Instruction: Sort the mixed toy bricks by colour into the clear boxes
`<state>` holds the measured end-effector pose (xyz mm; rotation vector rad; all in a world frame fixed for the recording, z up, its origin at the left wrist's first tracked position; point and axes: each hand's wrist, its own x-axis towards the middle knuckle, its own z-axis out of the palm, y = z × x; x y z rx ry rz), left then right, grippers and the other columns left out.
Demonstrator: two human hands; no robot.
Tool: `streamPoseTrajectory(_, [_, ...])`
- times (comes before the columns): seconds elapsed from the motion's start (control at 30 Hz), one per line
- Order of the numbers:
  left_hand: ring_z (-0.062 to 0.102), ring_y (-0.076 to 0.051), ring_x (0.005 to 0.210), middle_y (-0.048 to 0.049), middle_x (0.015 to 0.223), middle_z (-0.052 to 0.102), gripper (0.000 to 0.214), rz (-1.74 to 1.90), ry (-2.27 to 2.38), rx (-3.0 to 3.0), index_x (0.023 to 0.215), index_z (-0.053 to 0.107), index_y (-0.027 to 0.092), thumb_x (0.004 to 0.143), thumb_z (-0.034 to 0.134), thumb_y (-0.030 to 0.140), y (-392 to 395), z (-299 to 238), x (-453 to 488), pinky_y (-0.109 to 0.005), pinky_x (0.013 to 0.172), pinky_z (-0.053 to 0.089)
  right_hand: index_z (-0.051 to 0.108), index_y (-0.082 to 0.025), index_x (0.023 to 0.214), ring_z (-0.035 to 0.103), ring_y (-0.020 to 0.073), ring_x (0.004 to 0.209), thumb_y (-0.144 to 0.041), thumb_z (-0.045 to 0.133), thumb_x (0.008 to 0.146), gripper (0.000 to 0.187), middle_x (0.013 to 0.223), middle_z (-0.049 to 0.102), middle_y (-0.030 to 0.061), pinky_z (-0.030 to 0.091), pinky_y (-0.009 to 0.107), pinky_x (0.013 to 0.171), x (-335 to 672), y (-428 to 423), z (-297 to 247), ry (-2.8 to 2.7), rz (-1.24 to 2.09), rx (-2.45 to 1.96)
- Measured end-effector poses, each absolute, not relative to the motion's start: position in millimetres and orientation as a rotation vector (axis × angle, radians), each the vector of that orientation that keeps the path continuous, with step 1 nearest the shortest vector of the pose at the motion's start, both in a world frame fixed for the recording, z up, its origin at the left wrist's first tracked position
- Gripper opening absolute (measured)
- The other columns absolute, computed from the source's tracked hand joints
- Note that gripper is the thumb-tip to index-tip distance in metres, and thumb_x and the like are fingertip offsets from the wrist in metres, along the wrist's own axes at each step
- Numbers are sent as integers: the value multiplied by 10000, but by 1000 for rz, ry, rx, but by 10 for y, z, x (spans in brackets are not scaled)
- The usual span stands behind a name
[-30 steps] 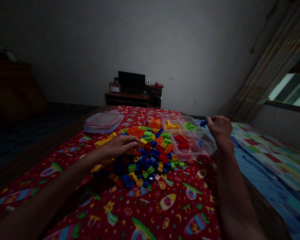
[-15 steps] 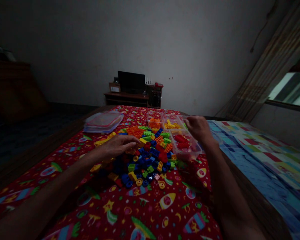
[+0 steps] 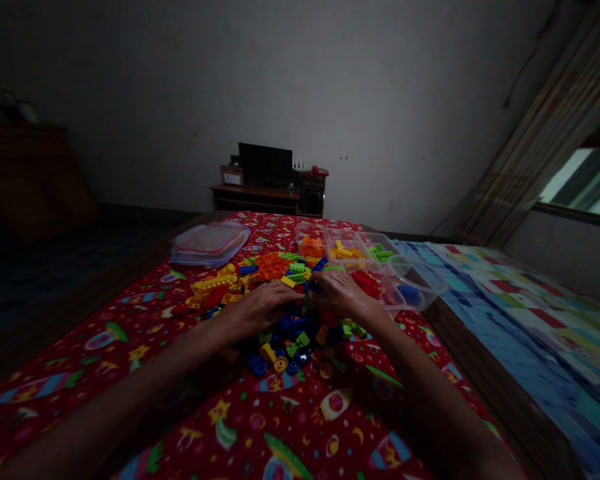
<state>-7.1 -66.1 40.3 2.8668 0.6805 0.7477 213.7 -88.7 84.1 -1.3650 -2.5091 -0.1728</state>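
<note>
A heap of coloured toy bricks [image 3: 280, 277] lies on a red patterned cloth [image 3: 300, 413]. My left hand [image 3: 260, 308] rests palm down on the heap's near side, its fingers curled among blue bricks. My right hand [image 3: 337, 293] lies beside it, fingers bent into the heap near a blue brick; what they hold is hidden. Behind the heap stand clear tubs: orange bricks [image 3: 310, 247], yellow bricks [image 3: 345, 252], green bricks [image 3: 383, 252], red bricks [image 3: 367, 280] and blue bricks [image 3: 410, 293].
A stack of clear lids [image 3: 210, 241] lies at the back left of the cloth. A checked blue mat [image 3: 505, 333] covers the floor on the right. A low wooden stand with a dark screen [image 3: 265, 163] stands against the far wall. A curtain [image 3: 540, 147] hangs at the right.
My right hand has come back from the tubs at the right and dropped onto the heap beside my left hand. My left hand has shifted slightly right.
</note>
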Motion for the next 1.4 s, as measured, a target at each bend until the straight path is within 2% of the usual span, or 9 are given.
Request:
streamPoseTrajectory(0.2, [587,-200,969,-72,994,661,219,670,795,2913,1044,648,186,849,558,140,-717,455,-42,-325,853,447,621,-101,1057,577,193,832,-217,467,905,245,921,658,127,392,279,703,2119,-717,788,-2371,-169,-1415])
streamPoseTrajectory(0.37, [598,-185,932,-67,973,662,200,738,793,2902,1022,640,183,857,533,151,-696,489,-71,-304,833,453,538,-133,1239,582,203,969,-256,540,886,374,1067,652,129,416,289,809,2121,-612,486,-2439,-91,-1251])
streamPoseTrajectory(0.5, [598,-185,926,-66,976,660,201,749,822,2900,1024,638,186,854,535,157,-675,497,-104,-298,818,456,545,-141,1250,575,218,1044,-212,575,850,408,1131,639,132,419,311,870,2114,-617,467,-2411,33,-1204])
streamPoseTrajectory(0.6, [597,-181,900,-64,952,657,191,724,850,2903,1018,641,188,859,537,167,-678,515,-121,-290,798,459,573,-128,1232,583,223,1040,-192,577,830,407,1132,644,138,427,326,875,2138,-583,569,-2291,173,-1218])
streamPoseTrajectory(0.7, [594,-177,890,-61,941,654,187,720,845,2906,1018,640,187,862,538,171,-682,534,-127,-282,789,460,635,-165,1142,602,208,935,-219,582,809,342,1018,678,81,449,335,823,2197,-501,673,-2121,360,-1232])
streamPoseTrajectory(0.87, [597,-175,880,-58,920,655,175,725,859,2894,1005,644,181,862,543,177,-701,562,-111,-277,785,460,671,-121,960,563,130,695,-293,589,775,265,777,633,10,447,247,644,2303,-429,735,-1892,912,-1006])
streamPoseTrajectory(1.03, [602,-183,903,-70,940,664,177,706,883,2871,1008,648,172,857,555,177,-716,578,-103,-283,806,462,658,-131,996,552,99,678,-226,630,725,289,798,629,6,462,229,656,2301,-504,779,-1655,1361,-867])
streamPoseTrajectory(1.23, [603,-188,925,-77,966,664,184,711,856,2862,1014,643,169,855,551,164,-727,579,-100,-293,824,468,660,-164,1046,582,111,749,-75,610,695,366,889,664,37,491,262,746,2264,-553,857,-1485,1548,-804])
streamPoseTrajectory(1.4, [606,-192,926,-81,968,666,190,696,834,2864,1014,646,173,853,547,165,-718,563,-97,-304,830,473,660,-178,1080,601,119,772,-56,604,682,420,909,681,40,484,246,725,2273,-595,907,-1511,1563,-806])
